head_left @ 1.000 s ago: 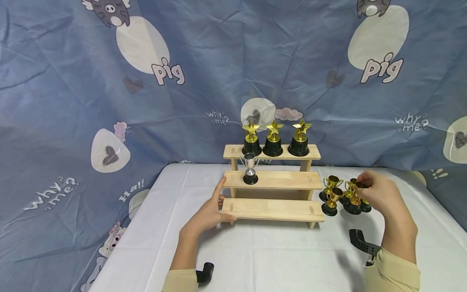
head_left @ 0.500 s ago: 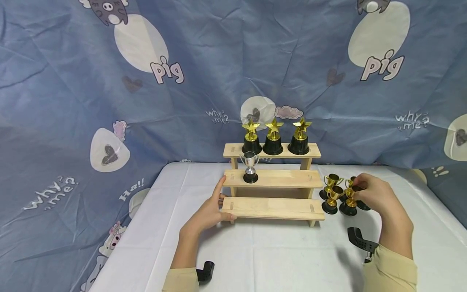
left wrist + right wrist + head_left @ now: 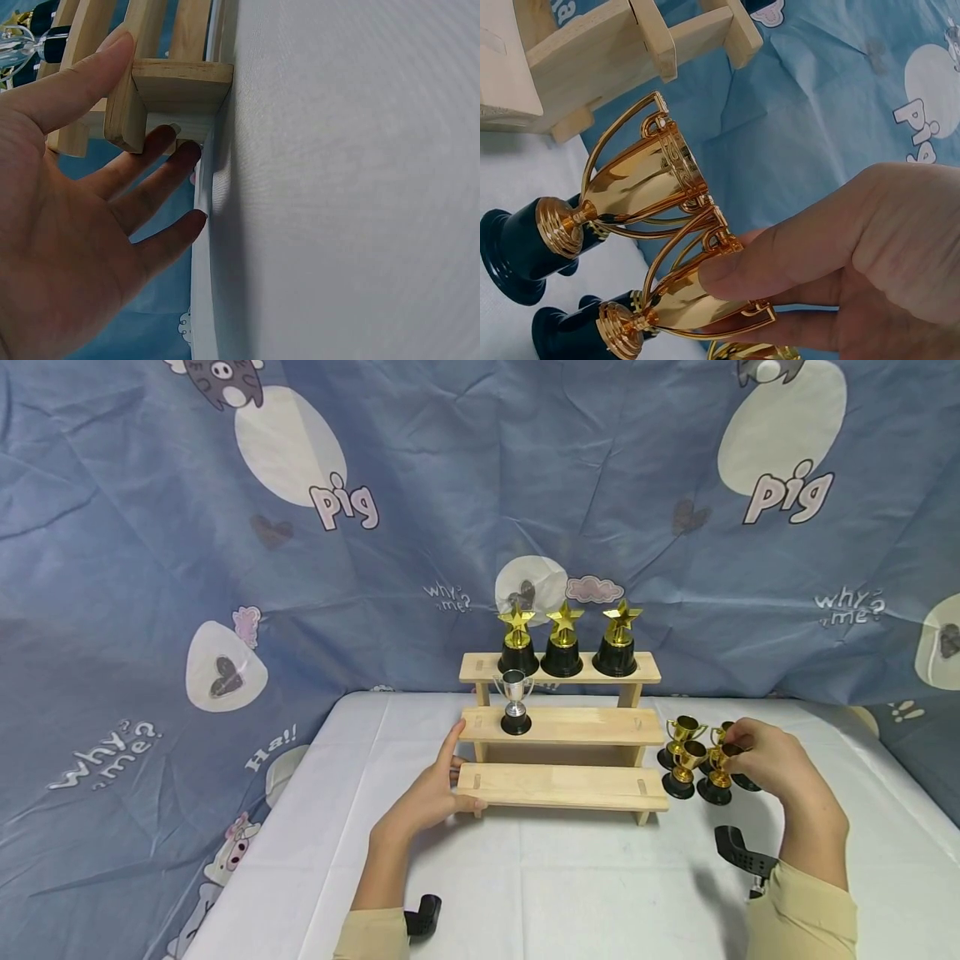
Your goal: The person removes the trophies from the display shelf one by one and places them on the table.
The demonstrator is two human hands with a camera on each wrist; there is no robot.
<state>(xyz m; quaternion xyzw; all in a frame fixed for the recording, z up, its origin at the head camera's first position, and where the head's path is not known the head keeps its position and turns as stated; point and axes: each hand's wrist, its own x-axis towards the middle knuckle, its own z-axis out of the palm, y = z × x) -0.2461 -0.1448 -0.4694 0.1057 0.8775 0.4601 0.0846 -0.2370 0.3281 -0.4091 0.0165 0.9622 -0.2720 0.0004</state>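
Note:
My right hand [image 3: 780, 768] pinches the cup of a small gold trophy [image 3: 716, 781] between thumb and fingers. In the right wrist view the thumb lies on the gold bowl of that trophy [image 3: 686, 296], and its black base is low at the left. Beside it stands another gold trophy [image 3: 641, 180], upright on the cloth. My left hand [image 3: 423, 797] touches the left end of a three-step wooden stand [image 3: 558, 783], fingers spread. In the left wrist view the thumb [image 3: 82, 82] rests against a board's end while the other fingers reach out below.
Three gold star trophies [image 3: 562, 652] stand on the top step. A silver trophy cup [image 3: 515, 706] occupies the middle step's left part. Several gold trophies [image 3: 684, 735] crowd right of the stand on the white cloth [image 3: 570, 885]. A blue printed curtain [image 3: 420, 485] hangs behind.
My right hand has moved slightly left and down with the pinched gold trophy, which now stands closer to the front gold trophy. My left hand has stayed at the stand's end.

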